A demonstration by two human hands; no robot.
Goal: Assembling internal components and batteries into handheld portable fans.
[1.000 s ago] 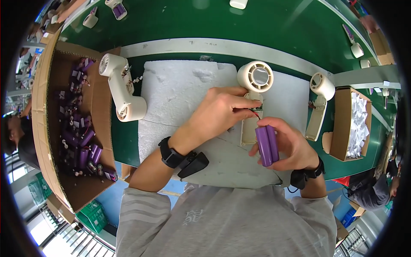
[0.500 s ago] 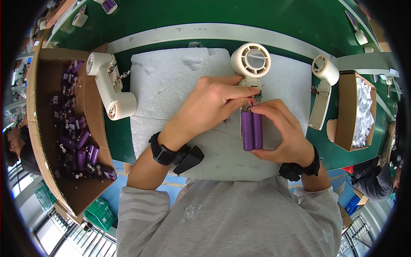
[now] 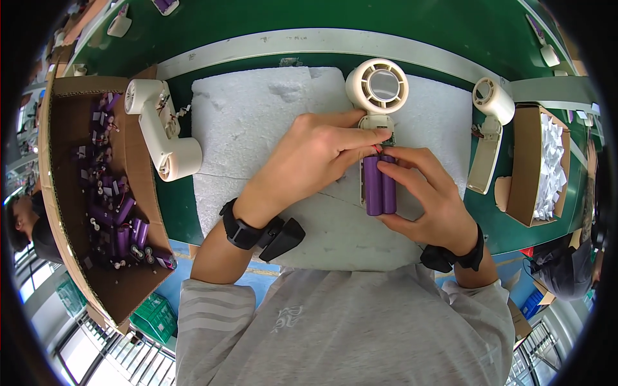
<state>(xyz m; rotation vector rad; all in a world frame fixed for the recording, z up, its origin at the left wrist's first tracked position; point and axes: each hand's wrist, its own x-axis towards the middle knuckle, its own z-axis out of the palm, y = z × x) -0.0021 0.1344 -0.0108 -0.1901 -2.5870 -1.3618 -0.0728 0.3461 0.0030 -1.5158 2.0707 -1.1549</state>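
A cream handheld fan (image 3: 382, 86) lies with its round head away from me and its handle housing uncovered. My left hand (image 3: 309, 148) is closed on the fan's neck, its index finger and thumb at the small green circuit board (image 3: 391, 139). In the fingers of my right hand (image 3: 441, 196) is a purple battery pack (image 3: 380, 193) of two cells side by side. It lies over the handle, its far end close to my left thumb, where a bit of red wire (image 3: 378, 149) shows. My fingers hide the wire ends and part of the board.
Under the work is a white foam block (image 3: 248, 122). At left, a cardboard box (image 3: 141, 225) holds several purple battery packs, with another fan (image 3: 158, 132) beside it. To the right are an opened fan (image 3: 492, 125) and a box of folded white pieces (image 3: 549, 170). A pale rail (image 3: 309, 44) crosses behind.
My right hand has moved the battery pack slightly away from me, up against the board end of the handle. My left hand keeps its place on the fan.
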